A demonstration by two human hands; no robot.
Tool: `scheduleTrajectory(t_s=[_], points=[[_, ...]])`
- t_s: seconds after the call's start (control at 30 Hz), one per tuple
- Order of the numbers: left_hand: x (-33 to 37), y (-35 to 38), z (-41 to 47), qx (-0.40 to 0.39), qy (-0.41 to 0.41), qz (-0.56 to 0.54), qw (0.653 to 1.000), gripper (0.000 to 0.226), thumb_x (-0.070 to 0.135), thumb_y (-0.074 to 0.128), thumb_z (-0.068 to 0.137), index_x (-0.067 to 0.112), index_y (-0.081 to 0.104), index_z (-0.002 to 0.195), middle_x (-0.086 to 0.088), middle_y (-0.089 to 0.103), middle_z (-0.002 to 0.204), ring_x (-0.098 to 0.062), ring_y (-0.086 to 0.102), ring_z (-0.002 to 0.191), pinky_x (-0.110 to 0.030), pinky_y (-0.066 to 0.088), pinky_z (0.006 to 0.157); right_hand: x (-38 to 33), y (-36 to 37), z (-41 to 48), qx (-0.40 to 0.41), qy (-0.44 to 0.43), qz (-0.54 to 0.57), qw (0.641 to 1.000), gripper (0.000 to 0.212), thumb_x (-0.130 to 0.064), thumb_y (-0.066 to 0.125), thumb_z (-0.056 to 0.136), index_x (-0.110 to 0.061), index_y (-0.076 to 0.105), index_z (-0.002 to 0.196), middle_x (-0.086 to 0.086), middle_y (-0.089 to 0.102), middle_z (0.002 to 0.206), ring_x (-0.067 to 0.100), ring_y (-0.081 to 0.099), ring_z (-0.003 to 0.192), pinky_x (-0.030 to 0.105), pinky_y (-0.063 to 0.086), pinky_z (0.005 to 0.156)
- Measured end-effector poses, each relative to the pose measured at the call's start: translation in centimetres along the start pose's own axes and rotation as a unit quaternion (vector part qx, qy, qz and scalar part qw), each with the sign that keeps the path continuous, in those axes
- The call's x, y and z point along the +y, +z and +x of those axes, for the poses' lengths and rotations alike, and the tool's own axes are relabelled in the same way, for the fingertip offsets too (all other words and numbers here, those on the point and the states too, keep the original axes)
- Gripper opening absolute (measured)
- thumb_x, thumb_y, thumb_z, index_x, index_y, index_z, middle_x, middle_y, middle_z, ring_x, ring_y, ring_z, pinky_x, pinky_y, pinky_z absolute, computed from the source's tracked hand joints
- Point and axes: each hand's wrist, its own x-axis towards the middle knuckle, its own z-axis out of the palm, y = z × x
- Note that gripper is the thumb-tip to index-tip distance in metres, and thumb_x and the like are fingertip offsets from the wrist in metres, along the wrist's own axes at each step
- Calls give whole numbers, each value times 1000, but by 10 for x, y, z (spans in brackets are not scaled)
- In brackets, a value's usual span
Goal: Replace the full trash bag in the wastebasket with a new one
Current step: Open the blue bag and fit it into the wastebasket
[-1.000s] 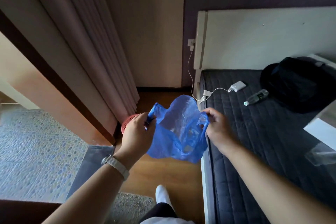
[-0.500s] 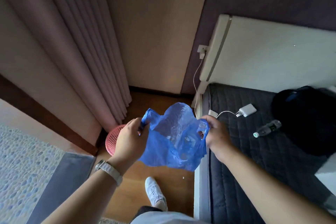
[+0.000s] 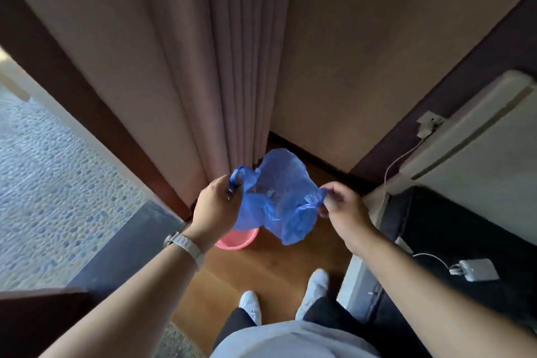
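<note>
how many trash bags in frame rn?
1. The blue bag is stretched between the left hand and right hand, above the pink wastebasket. The basket's inside is mostly hidden, so another could be there.

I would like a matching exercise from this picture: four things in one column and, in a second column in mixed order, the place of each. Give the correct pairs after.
Things:
1. blue bag
2. pink wastebasket
3. white charger
4. wristwatch

Places:
A. on the dark mattress, at the right
B. on the left wrist
C. held up between the left hand and the right hand
D. on the wooden floor, below the bag, near the curtain

Pairs: 1-C, 2-D, 3-A, 4-B
</note>
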Motion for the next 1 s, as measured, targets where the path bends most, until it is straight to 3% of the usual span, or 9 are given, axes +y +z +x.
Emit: scheduleTrajectory(t_s=[0.1,0.2,0.33,0.43,0.5,0.67,0.8,0.9,1.0], points=[[-10,4,14,25,-54,-1,998,24,22,55,90,13,50,69,1,55,60,-26,53,61,-32,32,53,0,18,34,-54,2,23,998,12,-3,55,90,-6,59,79,6,57,65,7,50,55,22,44,55],[-21,14,31,54,-99,9,994,31,24,53,92,13,44,65,0,50,56,-30,51,60,-33,33,52,5,39,75,-111,14,60,992,12,-14,58,80,-3,55,77,5,52,61,7,47,52,19,41,50],[-38,36,47,84,-184,12,979,34,23,53,94,16,42,62,-2,51,56,-32,52,60,-35,35,53,27,68,135,-207,53,24,977,14,-3,54,88,-6,55,75,10,53,66,18,48,63,22,41,53],[-50,52,59,123,-256,3,959,31,24,54,93,20,47,63,2,53,56,-25,52,58,-32,36,52,46,87,178,-272,82,-2,959,19,-2,52,92,-10,54,74,12,54,69,25,48,71,32,41,62],[-58,62,71,145,-290,-9,946,33,21,58,90,29,46,61,6,53,57,-18,50,57,-29,34,53,56,97,201,-298,79,-10,951,9,-11,55,84,-11,55,74,9,56,70,20,51,68,31,42,62],[-91,98,92,186,-348,-68,916,21,15,62,86,33,60,75,6,66,70,-17,62,68,-31,45,65,91,124,244,-305,107,-2,946,8,-16,49,74,-13,57,72,-4,58,60,3,50,56,17,41,51],[-133,140,104,196,-389,-137,890,21,17,61,84,36,64,77,5,67,68,-13,62,65,-33,48,65,135,150,274,-287,156,-17,945,24,0,44,89,-14,59,76,5,62,71,15,56,68,29,48,63],[-162,172,109,215,-414,-199,862,17,17,63,84,34,68,80,-3,71,73,-27,68,76,-47,56,76,169,169,291,-273,162,-39,947,17,-13,46,81,-17,62,77,10,65,77,22,59,76,40,51,74],[-194,201,109,224,-419,-237,847,15,17,64,83,31,70,82,-5,72,75,-26,68,75,-55,56,80,203,184,296,-281,149,-50,947,15,-9,48,84,-13,61,77,7,63,74,18,56,72,29,47,64]])
